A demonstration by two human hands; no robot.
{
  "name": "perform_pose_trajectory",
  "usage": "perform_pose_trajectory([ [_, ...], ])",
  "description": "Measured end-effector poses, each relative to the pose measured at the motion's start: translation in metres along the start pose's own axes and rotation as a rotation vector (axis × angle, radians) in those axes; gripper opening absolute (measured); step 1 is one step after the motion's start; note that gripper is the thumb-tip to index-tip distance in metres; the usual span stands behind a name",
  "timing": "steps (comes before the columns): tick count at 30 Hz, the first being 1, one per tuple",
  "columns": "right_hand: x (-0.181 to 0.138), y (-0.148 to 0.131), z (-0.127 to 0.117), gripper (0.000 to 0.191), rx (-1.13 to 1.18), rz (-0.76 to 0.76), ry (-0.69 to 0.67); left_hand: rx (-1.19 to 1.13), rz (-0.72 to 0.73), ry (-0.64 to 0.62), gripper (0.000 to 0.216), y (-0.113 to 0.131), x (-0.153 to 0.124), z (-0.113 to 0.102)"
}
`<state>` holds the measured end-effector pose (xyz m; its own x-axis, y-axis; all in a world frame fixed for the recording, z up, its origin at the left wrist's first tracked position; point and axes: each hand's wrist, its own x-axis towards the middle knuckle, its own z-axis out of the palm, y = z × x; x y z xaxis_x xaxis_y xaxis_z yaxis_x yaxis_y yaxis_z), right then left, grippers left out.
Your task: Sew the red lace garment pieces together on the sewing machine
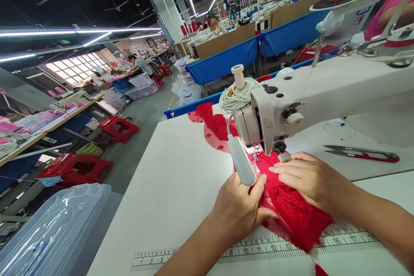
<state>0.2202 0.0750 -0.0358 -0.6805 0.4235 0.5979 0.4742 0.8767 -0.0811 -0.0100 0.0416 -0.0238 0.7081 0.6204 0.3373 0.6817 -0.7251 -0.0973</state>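
Two bare hands lie flat on a piece of red lace fabric [291, 211], fingers stretched out and pressing it to the table rather than gripping it. The left hand [239, 209] rests on the fabric's near left edge, just in front of the white industrial sewing machine [323, 90]. The right hand [308, 179] lies just to its right, fingertips pointing at the machine's foot. The two hands are close but do not touch.

The fabric runs from under the machine's head towards the person, and more red cloth spreads out behind the machine. A white tube-shaped lamp [241, 159] hangs in front of the machine's head and hides the needle, so whether it is down in the cloth cannot be told. A coil of white cord [236, 95] sits on top of the head's left end.

To the right of the machine's foot lie red-handled metal thread snips [360, 153]. In front of the machine a printed ruler strip [258, 248] runs across the white table top [171, 181], and the fabric's near end lies over it. Well to the left of the machine, on the floor, stand red plastic stools [118, 126], and a clear plastic bin lid [54, 224] sits nearer the person. Behind the machine hang blue cloth panels [223, 62], with other people seated at their own benches beyond.
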Motion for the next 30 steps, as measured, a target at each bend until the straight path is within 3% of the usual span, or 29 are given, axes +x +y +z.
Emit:
perform_pose_trajectory([
  [22, 0.007, 0.011, 0.004, 0.028, 0.006, 0.082, -0.116, 0.025, -0.047, -0.033, 0.071, -0.009, 0.004, 0.004],
  [27, 0.004, 0.007, 0.0, 0.036, -0.017, -0.003, -0.081, 0.024, 0.009, 0.007, 0.076, -0.006, 0.003, -0.001],
  [30, 0.003, 0.005, 0.0, 0.03, -0.019, -0.047, -0.031, 0.024, 0.018, 0.023, 0.075, -0.005, 0.003, -0.005],
])
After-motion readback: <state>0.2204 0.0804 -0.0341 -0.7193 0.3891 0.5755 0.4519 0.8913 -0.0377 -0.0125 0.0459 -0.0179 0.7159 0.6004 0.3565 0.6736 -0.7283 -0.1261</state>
